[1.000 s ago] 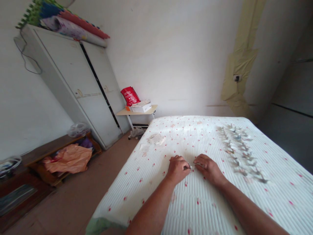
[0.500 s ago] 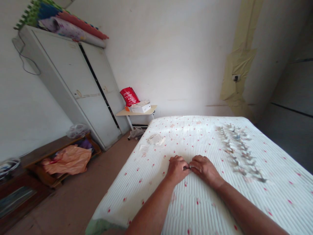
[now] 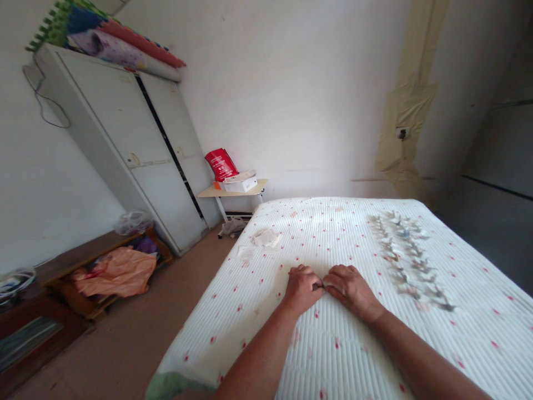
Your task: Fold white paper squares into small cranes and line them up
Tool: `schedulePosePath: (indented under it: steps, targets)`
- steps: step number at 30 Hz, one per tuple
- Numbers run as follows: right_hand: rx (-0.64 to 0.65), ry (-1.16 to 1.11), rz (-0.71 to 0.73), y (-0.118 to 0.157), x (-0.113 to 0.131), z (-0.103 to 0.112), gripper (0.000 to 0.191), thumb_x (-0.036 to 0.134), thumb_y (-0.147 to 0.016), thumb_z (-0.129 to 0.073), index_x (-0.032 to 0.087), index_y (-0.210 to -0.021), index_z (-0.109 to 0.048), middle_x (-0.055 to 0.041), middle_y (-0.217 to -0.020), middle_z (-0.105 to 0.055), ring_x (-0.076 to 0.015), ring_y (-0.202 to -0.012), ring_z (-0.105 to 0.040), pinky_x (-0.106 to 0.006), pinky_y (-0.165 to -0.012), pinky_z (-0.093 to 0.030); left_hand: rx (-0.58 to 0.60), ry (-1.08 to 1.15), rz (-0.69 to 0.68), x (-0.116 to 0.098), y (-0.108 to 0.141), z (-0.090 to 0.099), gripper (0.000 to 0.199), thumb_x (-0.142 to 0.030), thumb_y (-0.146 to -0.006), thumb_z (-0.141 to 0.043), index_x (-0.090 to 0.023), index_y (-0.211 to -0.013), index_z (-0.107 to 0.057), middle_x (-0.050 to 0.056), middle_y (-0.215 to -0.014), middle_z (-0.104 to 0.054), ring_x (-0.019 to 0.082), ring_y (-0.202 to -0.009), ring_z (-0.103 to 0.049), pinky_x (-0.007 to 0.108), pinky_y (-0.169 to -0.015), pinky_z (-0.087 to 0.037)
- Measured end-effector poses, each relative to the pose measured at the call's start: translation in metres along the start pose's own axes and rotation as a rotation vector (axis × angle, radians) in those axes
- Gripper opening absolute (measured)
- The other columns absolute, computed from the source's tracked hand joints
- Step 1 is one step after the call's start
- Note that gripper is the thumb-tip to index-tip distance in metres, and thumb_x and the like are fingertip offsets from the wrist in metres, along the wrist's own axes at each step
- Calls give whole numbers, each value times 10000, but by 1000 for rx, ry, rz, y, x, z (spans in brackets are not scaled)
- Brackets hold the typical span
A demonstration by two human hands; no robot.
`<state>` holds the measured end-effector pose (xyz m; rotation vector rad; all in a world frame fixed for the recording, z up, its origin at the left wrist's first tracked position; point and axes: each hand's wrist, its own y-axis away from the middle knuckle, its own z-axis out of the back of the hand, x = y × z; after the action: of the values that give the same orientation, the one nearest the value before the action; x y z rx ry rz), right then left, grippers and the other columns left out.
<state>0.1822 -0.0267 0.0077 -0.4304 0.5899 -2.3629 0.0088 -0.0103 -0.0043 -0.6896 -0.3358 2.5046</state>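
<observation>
My left hand (image 3: pixel 303 286) and my right hand (image 3: pixel 348 287) meet over the middle of the bed, knuckles up, fingers curled into a pinch. Their fingertips nearly touch around something tiny and dark, too small and covered to make out. To the right, two rows of small folded paper shapes, like paper cranes (image 3: pixel 403 275), stand on the bedspread. Beyond my left hand lies a loose pile of small paper sheets (image 3: pixel 266 238), with a printed sheet (image 3: pixel 245 253) beside it.
The white bedspread (image 3: pixel 333 361) is ribbed with red spots. Past its far left corner, a small table (image 3: pixel 233 193) bears a red bag (image 3: pixel 221 164) and a white box (image 3: pixel 241 183). A grey cabinet (image 3: pixel 120 122) and a low wooden shelf (image 3: pixel 91 250) stand left.
Both hands keep the same pinch in the same spot. The view has shifted very slightly; nothing else visibly differs.
</observation>
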Motion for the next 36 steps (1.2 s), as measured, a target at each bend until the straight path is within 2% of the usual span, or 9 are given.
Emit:
schedulePosePath:
  steps: [6,10,15,20,25,31,36]
  targets:
    - [30,-35,-30,3,-4,-2,148,221,-801,-521,204,-890,-637,-56,-833,-606,-182,-806,-546,-307,-718,-354,-12,7,-10,0,0,0,47,-259,-629,-680,-219,-647,-662,-6,-708,-604,148,-790,-520,287,-747,-348]
    - [-26,-84,-95,7,-11,-3,185,158,-765,-496,190,-885,-633,-75,-885,-612,-195,-824,-560,-323,-723,-398,-39,32,-37,1,2,0,12,-213,-635,-662,-219,-644,-657,-6,-724,-617,149,-805,-526,290,-764,-344]
    - [-37,-227,-150,10,-19,1,237,79,-740,-433,182,-820,-632,-53,-800,-595,-160,-747,-569,-277,-691,-437,-76,61,-41,2,4,1,34,-183,-630,-648,-215,-639,-655,1,-737,-625,147,-800,-532,296,-785,-346]
    - [15,-285,-160,9,-18,8,230,109,-776,-441,187,-773,-657,-47,-785,-586,-142,-725,-565,-245,-653,-430,-107,82,-45,3,5,1,77,-153,-634,-634,-222,-643,-666,-9,-727,-623,135,-782,-533,296,-780,-349]
    - [133,-218,-76,10,-14,8,253,162,-832,-434,213,-828,-681,-48,-795,-588,-140,-748,-551,-243,-660,-399,-116,90,-60,8,11,3,134,-126,-651,-619,-237,-684,-687,-5,-746,-622,133,-792,-529,297,-777,-344]
    - [196,-56,-28,10,-5,3,231,218,-856,-450,248,-885,-677,-53,-821,-588,-159,-776,-533,-277,-670,-349,-49,39,-40,7,15,8,152,-171,-694,-610,-272,-769,-696,-2,-760,-613,144,-811,-509,305,-771,-339]
    - [228,-5,-16,9,1,7,240,226,-868,-436,233,-896,-674,-61,-808,-574,-160,-781,-515,-284,-680,-332,-35,7,-34,5,14,7,143,-178,-717,-598,-274,-743,-702,-1,-741,-607,139,-800,-501,298,-761,-331]
